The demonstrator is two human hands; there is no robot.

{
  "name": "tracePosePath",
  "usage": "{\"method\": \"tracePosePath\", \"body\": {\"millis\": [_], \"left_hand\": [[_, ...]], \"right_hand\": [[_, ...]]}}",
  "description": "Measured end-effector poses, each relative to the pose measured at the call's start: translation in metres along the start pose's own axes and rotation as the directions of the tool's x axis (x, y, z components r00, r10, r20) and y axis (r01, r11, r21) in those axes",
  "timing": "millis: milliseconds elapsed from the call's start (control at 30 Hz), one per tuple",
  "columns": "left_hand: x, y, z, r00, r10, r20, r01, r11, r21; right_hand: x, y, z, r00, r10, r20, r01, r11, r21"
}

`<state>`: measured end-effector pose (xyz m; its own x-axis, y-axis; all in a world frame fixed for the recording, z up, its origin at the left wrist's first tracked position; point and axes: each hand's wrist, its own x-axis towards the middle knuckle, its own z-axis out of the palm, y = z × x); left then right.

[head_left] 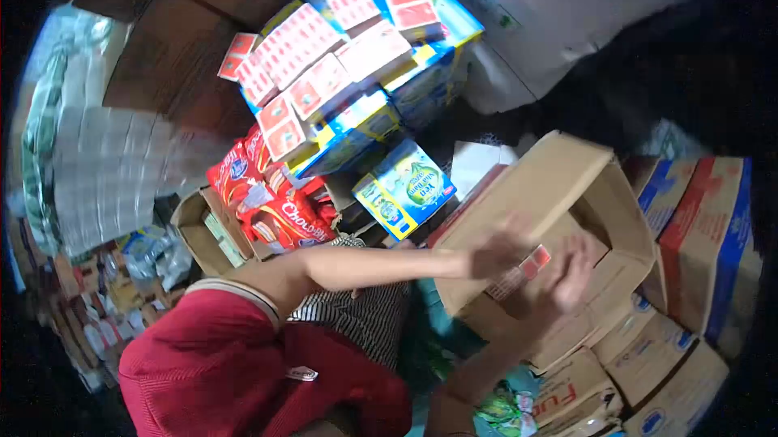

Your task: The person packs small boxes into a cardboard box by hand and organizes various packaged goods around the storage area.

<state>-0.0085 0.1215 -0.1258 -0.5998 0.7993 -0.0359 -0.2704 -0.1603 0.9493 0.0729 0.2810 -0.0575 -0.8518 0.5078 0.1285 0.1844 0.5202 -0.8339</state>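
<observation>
Both my hands are over a large open cardboard box (pixel 559 170), and both are smeared by motion. My left hand (pixel 496 263) reaches in from the left beside a small red-and-white printed pack (pixel 535 261). The blur hides whether its fingers grip that pack. On the pack's other side is my right hand (pixel 570 279), its fingers apart and nothing seen in them. The pack shows a red end and a patterned side. Similar red-and-white packs (pixel 296 44) are stacked on blue-and-yellow cartons (pixel 438 85) above.
Red Choco-pie bags (pixel 284 218) sit beside a small open carton (pixel 194 226). A blue-and-yellow drink carton (pixel 405 190) stands left of the large box. Closed cardboard boxes (pixel 656 356) lie below right, striped boxes (pixel 705 234) at right. Plastic-wrapped goods (pixel 97 145) rise at far left.
</observation>
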Motion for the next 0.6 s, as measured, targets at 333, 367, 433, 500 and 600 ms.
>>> {"method": "tracePosePath", "body": {"millis": [333, 367, 433, 500, 600], "left_hand": [[-0.129, 0.163, -0.286, 0.608, 0.5, -0.617, 0.584, 0.245, 0.774], [-0.141, 0.161, -0.299, 0.548, 0.478, -0.686, 0.618, 0.321, 0.718], [-0.153, 0.152, -0.316, 0.528, 0.364, -0.767, 0.55, 0.542, 0.636], [-0.154, 0.128, -0.325, 0.52, 0.38, -0.765, 0.467, 0.624, 0.627], [-0.144, 0.12, -0.314, 0.449, 0.249, -0.858, 0.631, 0.592, 0.502]], "right_hand": [[-0.012, -0.166, 0.193, 0.817, 0.263, 0.512, -0.571, 0.482, 0.664], [-0.013, -0.175, 0.203, 0.785, 0.275, 0.555, -0.611, 0.492, 0.62], [-0.017, -0.192, 0.213, 0.75, 0.242, 0.616, -0.626, 0.563, 0.54], [-0.017, -0.205, 0.22, 0.724, 0.211, 0.657, -0.619, 0.619, 0.484], [-0.015, -0.22, 0.229, 0.709, 0.18, 0.682, -0.601, 0.659, 0.452]]}}
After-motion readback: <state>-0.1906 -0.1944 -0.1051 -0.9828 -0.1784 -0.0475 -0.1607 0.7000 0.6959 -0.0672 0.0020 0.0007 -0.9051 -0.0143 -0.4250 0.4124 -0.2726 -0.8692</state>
